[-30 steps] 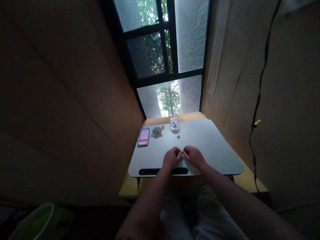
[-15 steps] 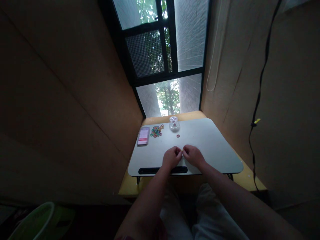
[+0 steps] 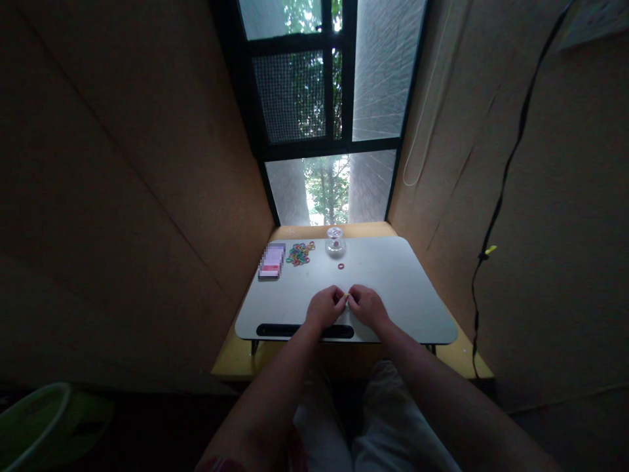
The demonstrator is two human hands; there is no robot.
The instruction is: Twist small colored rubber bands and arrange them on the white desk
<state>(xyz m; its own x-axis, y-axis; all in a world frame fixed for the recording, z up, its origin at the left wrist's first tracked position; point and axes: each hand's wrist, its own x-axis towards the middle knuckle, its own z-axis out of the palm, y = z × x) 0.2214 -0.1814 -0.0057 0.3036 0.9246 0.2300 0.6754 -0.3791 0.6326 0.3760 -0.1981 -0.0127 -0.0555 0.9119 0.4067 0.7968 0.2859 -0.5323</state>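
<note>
My left hand and my right hand meet over the front half of the white lap table. Both are closed, with fingertips pinched on a small yellow hair tie, mostly covered by the fingers. A single reddish hair tie lies on the tabletop beyond my hands. Behind it stands a small clear jar with something small and dark reddish showing inside. To the left is a loose pile of multicoloured hair ties.
A phone lies at the table's left edge. The black slot runs along the front, partly under my left forearm. A window is behind the table, walls close in on both sides, and a black cable hangs at right. A green basket stands lower left.
The view has shifted slightly, so the table appears further left. My hands stay together, pinching the yellow hair tie with little visible change.
</note>
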